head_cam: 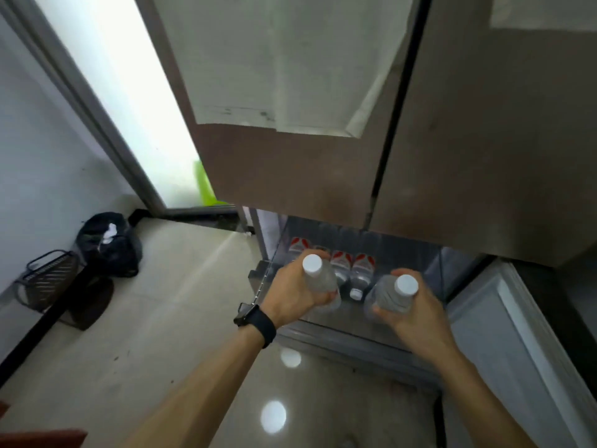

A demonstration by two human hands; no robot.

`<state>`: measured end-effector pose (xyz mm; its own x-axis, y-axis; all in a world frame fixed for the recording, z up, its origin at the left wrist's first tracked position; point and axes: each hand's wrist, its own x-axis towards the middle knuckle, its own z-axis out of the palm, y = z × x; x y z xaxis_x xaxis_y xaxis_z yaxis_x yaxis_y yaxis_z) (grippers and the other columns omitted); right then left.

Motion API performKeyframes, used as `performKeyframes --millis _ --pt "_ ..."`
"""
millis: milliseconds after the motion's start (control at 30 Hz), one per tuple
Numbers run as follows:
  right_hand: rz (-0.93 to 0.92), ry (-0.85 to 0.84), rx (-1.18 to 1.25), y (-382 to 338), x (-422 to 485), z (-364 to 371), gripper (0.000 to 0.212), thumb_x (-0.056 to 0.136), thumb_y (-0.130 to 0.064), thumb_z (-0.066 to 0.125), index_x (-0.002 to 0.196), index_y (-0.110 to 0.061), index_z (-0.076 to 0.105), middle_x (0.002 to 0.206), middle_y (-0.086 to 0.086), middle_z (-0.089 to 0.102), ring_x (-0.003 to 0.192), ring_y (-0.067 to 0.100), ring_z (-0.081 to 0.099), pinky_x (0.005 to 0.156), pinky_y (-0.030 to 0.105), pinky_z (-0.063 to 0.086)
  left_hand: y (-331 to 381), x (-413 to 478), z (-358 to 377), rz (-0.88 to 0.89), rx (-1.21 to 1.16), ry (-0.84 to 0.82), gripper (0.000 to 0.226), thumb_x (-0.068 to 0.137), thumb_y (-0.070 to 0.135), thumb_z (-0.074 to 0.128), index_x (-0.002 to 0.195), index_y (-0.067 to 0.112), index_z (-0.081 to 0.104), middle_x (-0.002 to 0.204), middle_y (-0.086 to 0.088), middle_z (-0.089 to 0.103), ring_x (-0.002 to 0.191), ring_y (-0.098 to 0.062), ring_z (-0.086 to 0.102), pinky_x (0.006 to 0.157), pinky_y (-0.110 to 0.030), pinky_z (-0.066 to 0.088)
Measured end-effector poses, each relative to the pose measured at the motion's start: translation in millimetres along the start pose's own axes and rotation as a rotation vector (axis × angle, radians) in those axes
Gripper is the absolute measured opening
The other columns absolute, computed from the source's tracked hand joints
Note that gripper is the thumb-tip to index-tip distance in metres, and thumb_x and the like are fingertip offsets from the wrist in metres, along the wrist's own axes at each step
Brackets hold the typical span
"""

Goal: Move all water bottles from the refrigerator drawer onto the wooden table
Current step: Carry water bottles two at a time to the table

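Fingers of the left hand curl round the left bottle, just below its white cap; the right hand wraps the right bottle the same way. Both bottles are held over the open refrigerator drawer. At 12 o'clock from the hands, red-labelled bottles lie in the drawer, partly hidden under the refrigerator doors. They are too blurred to count.

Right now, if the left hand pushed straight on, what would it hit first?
Probably the red-labelled bottles lying in the drawer, just beyond the left hand; depth is unclear.
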<state>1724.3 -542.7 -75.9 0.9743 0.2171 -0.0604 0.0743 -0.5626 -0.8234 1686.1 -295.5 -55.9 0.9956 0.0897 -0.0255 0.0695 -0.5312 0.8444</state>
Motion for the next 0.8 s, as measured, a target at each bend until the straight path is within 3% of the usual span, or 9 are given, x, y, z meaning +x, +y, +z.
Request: performKeyframes --millis 100,167,333,467,600,733,800 --pt "-0.144 -0.056 0.015 -71 -16 29 0.061 0.07 -0.021 0.087 0.114 -0.041 0.049 0.105 -0.019 0.061 0.094 -0.004 0.059 0.068 0.011 0.042 -11 -53 -58 0.003 -0.032 0.167 0.061 0.072 0.028 0.09 0.124 0.032 0.058 0.112 0.014 0.067 0.102 -0.002 0.064 0.091 -0.022 0.054" --pt "-0.239 -0.116 0.033 -116 -32 59 0.065 0.069 -0.021 0.088 0.117 -0.04 0.049 0.106 -0.02 0.06 0.094 -0.004 0.058 0.067 0.01 0.044 -20 -95 -98 0.004 -0.047 0.297 0.059 0.07 0.03 0.091 0.12 0.036 0.059 0.112 0.014 0.068 0.103 -0.004 0.064 0.09 -0.022 0.053" --pt "-0.426 -0.313 0.053 -211 -94 167 0.067 0.067 -0.027 0.09 0.115 -0.044 0.046 0.108 -0.021 0.056 0.097 0.005 0.058 0.077 0.028 0.052 -51 -226 -203 -0.079 -0.009 0.575 0.056 0.069 0.032 0.09 0.114 0.042 0.059 0.105 0.018 0.068 0.095 -0.001 0.063 0.081 -0.017 0.051" --pt "-0.54 -0.52 0.02 -271 -159 263 0.067 0.067 -0.033 0.089 0.118 -0.042 0.047 0.109 -0.018 0.058 0.098 0.004 0.056 0.076 0.025 0.046 -93 -351 -265 -0.22 0.037 0.73 0.057 0.07 0.032 0.089 0.117 0.042 0.057 0.103 0.017 0.067 0.094 0.0 0.061 0.078 -0.016 0.052" --pt "-0.607 -0.731 0.011 -318 -229 346 0.065 0.065 -0.033 0.089 0.115 -0.039 0.048 0.106 -0.019 0.059 0.097 0.002 0.057 0.073 0.021 0.044 -132 -464 -305 -0.406 0.085 0.855 0.06 0.069 0.033 0.087 0.118 0.045 0.055 0.105 0.018 0.066 0.096 -0.003 0.062 0.084 -0.03 0.054" --pt "-0.678 -0.943 -0.037 -356 -292 424 0.061 0.065 -0.029 0.088 0.11 -0.039 0.049 0.104 -0.019 0.061 0.096 0.001 0.058 0.072 0.019 0.044 -160 -559 -326 -0.564 0.056 0.99 0.058 0.069 0.032 0.087 0.117 0.043 0.056 0.103 0.019 0.065 0.095 0.002 0.059 0.078 -0.022 0.05" --pt "-0.706 -1.042 -0.065 -375 -321 460 0.06 0.066 -0.028 0.088 0.109 -0.041 0.048 0.102 -0.02 0.061 0.094 -0.001 0.057 0.07 0.017 0.043 -176 -600 -335 -0.638 0.049 1.044 0.057 0.069 0.032 0.087 0.116 0.044 0.056 0.103 0.018 0.065 0.094 -0.002 0.06 0.078 -0.024 0.052"
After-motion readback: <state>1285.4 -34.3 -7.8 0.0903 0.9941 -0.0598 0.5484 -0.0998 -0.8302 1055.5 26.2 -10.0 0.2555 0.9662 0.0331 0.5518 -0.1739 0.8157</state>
